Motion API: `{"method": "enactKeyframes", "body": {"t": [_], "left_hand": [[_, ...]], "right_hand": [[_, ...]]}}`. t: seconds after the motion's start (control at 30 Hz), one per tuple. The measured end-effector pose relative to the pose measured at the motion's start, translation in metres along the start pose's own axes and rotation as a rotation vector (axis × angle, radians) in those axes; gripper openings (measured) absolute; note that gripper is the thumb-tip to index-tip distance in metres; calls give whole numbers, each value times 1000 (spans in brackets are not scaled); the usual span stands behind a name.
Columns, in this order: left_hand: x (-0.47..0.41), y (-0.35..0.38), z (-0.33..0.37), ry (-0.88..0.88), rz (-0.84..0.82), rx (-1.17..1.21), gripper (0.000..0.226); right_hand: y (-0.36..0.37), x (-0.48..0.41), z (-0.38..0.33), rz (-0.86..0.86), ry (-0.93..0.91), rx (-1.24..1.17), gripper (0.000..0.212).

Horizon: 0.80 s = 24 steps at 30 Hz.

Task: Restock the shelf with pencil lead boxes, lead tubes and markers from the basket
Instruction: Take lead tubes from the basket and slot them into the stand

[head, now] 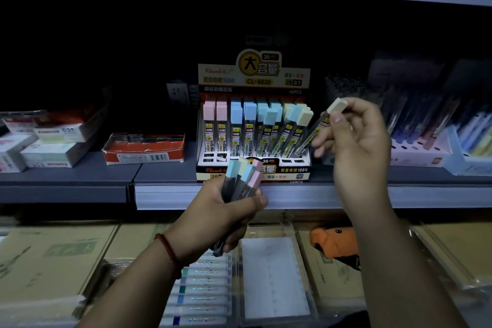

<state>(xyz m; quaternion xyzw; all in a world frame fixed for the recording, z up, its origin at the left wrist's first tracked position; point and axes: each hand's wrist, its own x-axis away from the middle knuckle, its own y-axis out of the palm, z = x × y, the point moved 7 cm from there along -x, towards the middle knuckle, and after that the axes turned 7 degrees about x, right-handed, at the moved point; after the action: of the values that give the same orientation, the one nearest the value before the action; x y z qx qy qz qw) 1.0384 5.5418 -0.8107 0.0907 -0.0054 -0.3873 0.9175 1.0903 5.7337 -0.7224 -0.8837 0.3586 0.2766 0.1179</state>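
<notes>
While the right hand, right of centre in the frame, pinches the cream cap end of a single lead tube between thumb and fingertips, the tube slants down and left so that its lower end meets the right end of the display box. Whether that end is seated in a slot cannot be told.

The display box stands in the middle of the frame on the grey shelf. It holds a row of upright and leaning tubes with pink, blue and cream caps, and several slots along its front show as dark holes.

Just below the box, at lower centre, the left hand is curled round a bundle of lead tubes. Their blue, cream and pink caps point up in front of the box's front panel. A red cord bracelet circles that wrist.

On the same shelf, left of the box, lies an open red carton, and further left sit stacked white lead boxes. At the right edge stand racks of pens, dim and blurred.

In the lower part of the frame, a pack of markers lies beneath the left wrist, with brown notebooks at lower left and an orange item under the right forearm.
</notes>
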Motion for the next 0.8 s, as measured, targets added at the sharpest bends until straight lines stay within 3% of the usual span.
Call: {"method": "enactKeyframes", "body": {"t": [0.1,0.5,0.67,0.73,0.8], "left_hand": [[0,-2,-1,-5,15,4,30],[1,-3,-1,15,27,9,13],[1,-3,2,26,30,10,12],[1,-3,3,37,28,21,14],[1,-3,5,53,31,22,20]], "right_hand": [[2,-2,-4,-73,-28,57,12],[11,-2,-8,-261,-155,335,17],[5,-3,9,-101,-121,524,26],[0,-1,7,-12,-112,483,26],[-1,5,-6,45,-163,407,14]]}}
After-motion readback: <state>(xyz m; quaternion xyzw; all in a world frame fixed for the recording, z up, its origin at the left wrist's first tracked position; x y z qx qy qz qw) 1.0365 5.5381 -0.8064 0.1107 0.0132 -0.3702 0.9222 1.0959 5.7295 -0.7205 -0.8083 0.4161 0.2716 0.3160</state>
